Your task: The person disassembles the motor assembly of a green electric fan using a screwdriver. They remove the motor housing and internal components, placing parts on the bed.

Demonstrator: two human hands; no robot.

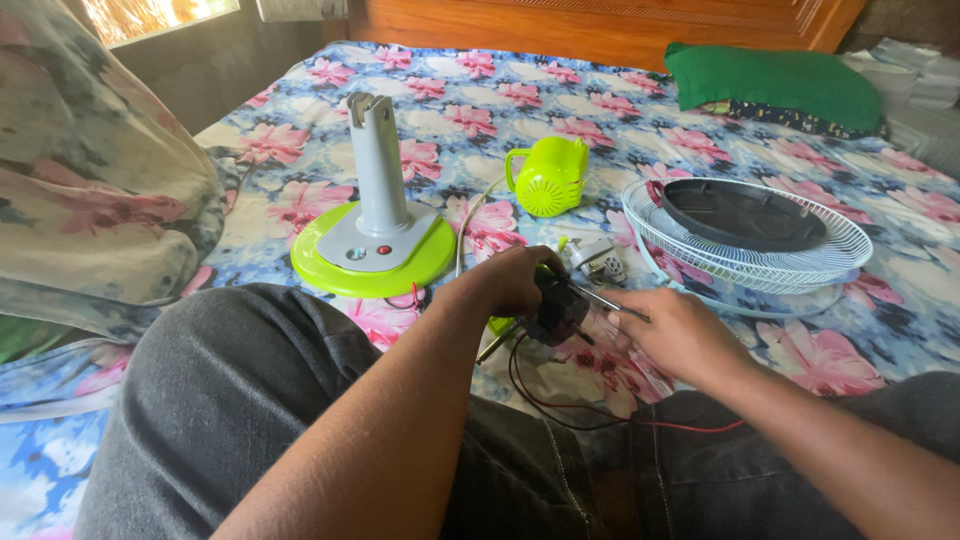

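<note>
Small black fan motor with red wires (556,312) is gripped by left hand (508,283) near the bed's front edge; thin metal screwdriver (600,298) is clasped in right hand (680,335), tip against motor.

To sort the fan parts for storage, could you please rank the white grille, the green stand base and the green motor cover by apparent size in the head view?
1. white grille
2. green stand base, nearly as wide
3. green motor cover, clearly smallest
</note>
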